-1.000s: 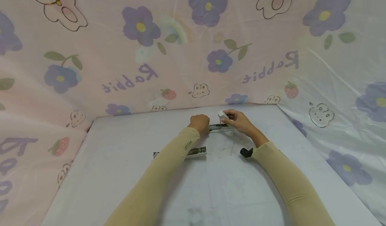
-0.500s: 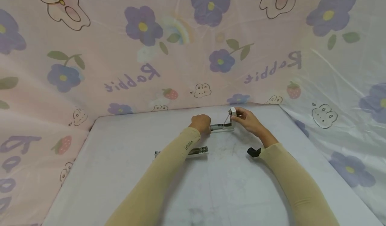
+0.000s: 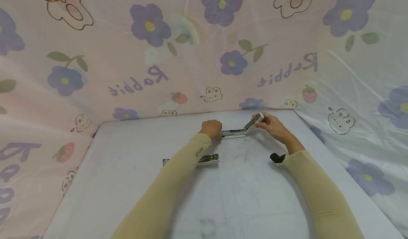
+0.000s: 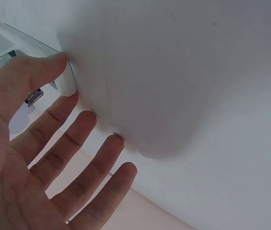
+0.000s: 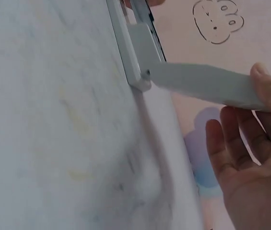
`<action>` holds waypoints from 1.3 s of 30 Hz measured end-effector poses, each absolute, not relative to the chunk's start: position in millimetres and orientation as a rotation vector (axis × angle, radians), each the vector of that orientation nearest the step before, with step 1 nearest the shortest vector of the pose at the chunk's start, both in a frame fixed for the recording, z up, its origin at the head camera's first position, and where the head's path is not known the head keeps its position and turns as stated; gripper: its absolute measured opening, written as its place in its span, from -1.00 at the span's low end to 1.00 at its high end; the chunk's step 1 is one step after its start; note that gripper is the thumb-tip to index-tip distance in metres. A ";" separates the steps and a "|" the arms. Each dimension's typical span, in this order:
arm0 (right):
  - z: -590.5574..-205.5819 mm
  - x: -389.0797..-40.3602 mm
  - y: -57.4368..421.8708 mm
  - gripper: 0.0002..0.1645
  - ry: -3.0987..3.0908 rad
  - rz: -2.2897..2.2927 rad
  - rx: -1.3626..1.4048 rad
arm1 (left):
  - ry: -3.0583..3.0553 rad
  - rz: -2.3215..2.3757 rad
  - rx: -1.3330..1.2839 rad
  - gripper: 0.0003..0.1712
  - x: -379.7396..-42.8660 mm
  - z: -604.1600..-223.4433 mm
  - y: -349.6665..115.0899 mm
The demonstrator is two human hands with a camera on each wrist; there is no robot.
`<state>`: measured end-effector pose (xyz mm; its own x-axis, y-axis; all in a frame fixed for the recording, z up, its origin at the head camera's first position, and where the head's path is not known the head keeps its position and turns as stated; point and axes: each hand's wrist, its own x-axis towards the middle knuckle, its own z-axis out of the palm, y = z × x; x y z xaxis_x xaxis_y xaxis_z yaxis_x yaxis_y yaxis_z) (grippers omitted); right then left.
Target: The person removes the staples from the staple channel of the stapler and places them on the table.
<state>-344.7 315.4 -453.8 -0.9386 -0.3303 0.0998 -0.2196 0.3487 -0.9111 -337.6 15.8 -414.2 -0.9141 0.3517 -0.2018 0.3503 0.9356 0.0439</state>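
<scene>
A smudged white table [image 3: 229, 193] bears a white stapler [image 3: 233, 134], swung open, its base on the surface. In front of the stapler and to its left lies a long metal-lined piece [image 3: 209, 159], partly hidden; in front and to its right, a partly hidden black object [image 3: 276, 157].

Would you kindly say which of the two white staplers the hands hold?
The farther stapler, held by the left hand and right hand; the nearer stapler lies partly hidden by the left sleeve.

Left sleeve [image 3: 165, 185]: we saw long, close-fitting khaki-yellow cloth
Lettering [image 3: 198, 153]: we saw small dark print near the left cuff [image 3: 205, 139]
Right sleeve [image 3: 320, 187]: we saw matching cloth, faintly creased across
Left hand [image 3: 211, 129], right hand [image 3: 274, 126]: we saw both bare
</scene>
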 end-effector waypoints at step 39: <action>-461.8 -347.2 306.2 -0.56 3.145 -1.256 -0.545 | 2.843 0.062 0.531 -0.70 -346.3 -418.7 12.9</action>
